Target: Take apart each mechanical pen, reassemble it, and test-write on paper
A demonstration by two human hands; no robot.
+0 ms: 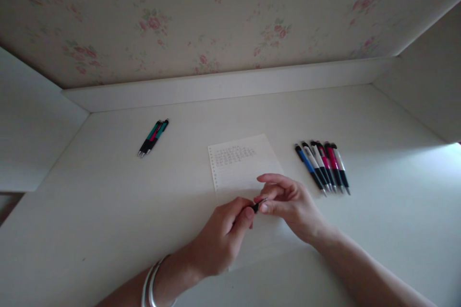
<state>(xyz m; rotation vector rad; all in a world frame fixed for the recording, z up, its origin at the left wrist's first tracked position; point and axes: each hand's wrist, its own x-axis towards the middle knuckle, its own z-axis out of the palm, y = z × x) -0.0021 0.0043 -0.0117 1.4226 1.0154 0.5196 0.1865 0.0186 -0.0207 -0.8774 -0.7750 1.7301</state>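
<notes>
My left hand (226, 232) is closed around a pen (255, 207), its thumb on top. Only a black section and a slim metal end of the pen show; the rest is hidden inside the fist. From the other side, my right hand (290, 201) pinches that metal end between thumb and fingers, with one finger stretched out above. Both hands are over the lower part of a lined paper sheet (237, 172) with punched holes down its left edge. Handwriting fills several lines near the sheet's top.
To the right lie several pens (322, 165) side by side, with blue, white and magenta barrels. Three pens (153, 137), teal and magenta, lie together at the left. A white ledge (230, 85) and floral wallpaper (154, 21) border the white desk (108, 211) at the back.
</notes>
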